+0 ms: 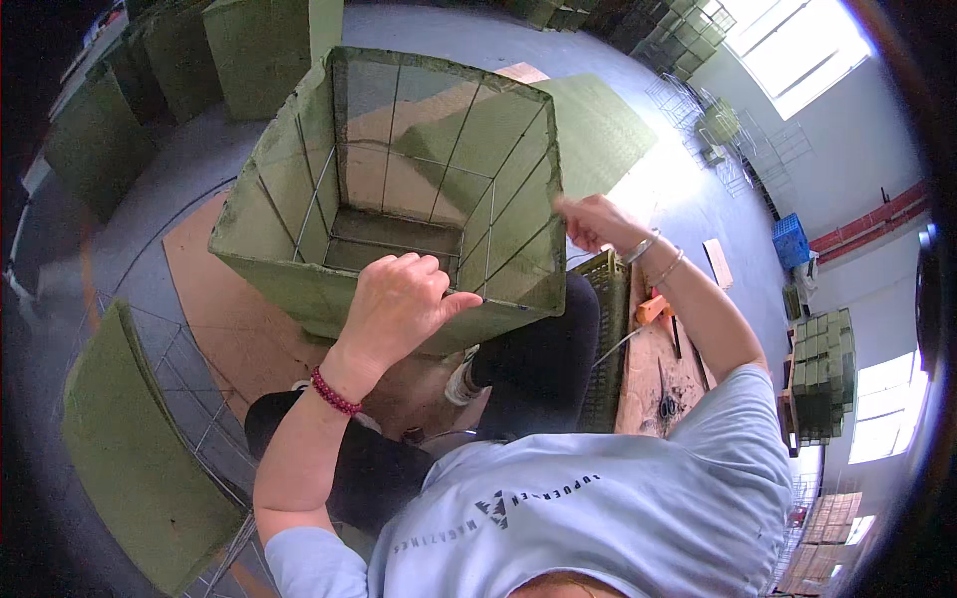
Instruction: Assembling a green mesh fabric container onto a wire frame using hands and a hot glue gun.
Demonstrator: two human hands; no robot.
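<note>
A big open-topped box [454, 317] of green fabric over a thin metal wire frame stands in front of me, between my knees. Through its open top I see the wires inside and a dark base; one far panel is see-through mesh. My left hand [394, 304] grips the near rim, fingers curled over it and thumb stretched to the right along the edge. Just beyond the right rim, my right hand [598, 223] is closed, its fingertips pinched close to the fabric edge. Whatever it holds, if anything, is too small and blurred to make out.
To my right, a wooden board [643, 374] carries scissors [668, 407] and an orange-handled tool [653, 309], beside a green plastic crate [604, 374]. Left of me lies a green panel [140, 448] on wire frames. Several green boxes [261, 60] stand far left; a blue crate [790, 241] sits far right.
</note>
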